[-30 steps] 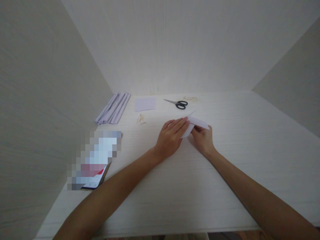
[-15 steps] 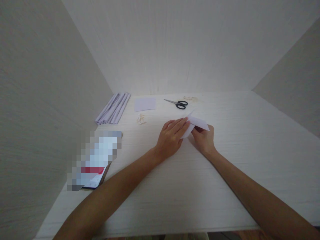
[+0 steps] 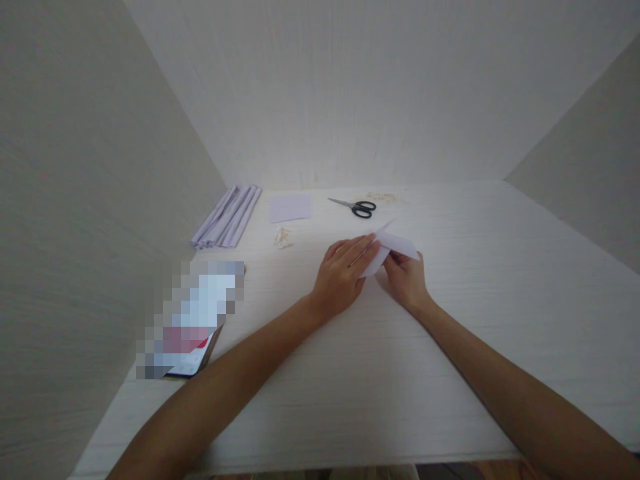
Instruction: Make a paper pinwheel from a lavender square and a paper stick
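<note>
Paper mid-desk, white, partly folded, pinched between both hands and lifted a bit off the desk at its far edge. Left hand lying palm-down, fingers stretched flat over the paper's near-left part, pressing more than grabbing, so a loose open grip touching the sheet. Right hand curled shut on the paper's right side from below, thumb and fingertips closed on the edge. Scissors with black handles further back, well apart from the hands. Flat sheet just left of those, bundle of folded strips by the left wall, small pale scraps between. Phone near the left edge, screen blurred out.
</note>
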A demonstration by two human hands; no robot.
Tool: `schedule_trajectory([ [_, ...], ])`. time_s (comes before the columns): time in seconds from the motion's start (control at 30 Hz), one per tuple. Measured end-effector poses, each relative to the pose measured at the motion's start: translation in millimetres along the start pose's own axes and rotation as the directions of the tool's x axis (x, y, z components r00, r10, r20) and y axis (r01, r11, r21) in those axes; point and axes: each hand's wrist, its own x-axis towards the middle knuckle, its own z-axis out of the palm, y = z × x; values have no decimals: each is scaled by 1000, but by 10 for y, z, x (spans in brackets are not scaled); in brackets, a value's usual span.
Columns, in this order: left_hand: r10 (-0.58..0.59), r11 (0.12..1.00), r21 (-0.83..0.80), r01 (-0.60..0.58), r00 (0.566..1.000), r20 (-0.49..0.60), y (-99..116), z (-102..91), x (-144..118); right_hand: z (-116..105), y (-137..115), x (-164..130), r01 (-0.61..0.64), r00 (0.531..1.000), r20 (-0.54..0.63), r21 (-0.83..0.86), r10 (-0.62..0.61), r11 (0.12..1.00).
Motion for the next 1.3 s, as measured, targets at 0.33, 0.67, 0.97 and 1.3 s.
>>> schedule_trajectory([
  [0.33,-4,997,79,6,1000,-31,-7,23,-27,-2,-15,-8,-30,999,-12,60,31,998],
  [0.67,16,995,99,-17,1000,8,-1,16,-21,-12,-41,5,-49,996,-76,25,51,998],
  [0.97,63,996,72,-60,997,-39,-14,11,-19,13,-18,7,-18,997,-77,92,25,996],
  [1.3,89,994,66,-86,995,-35,-35,33,-20,2,-39,1,37,997,-65,74,-32,997],
])
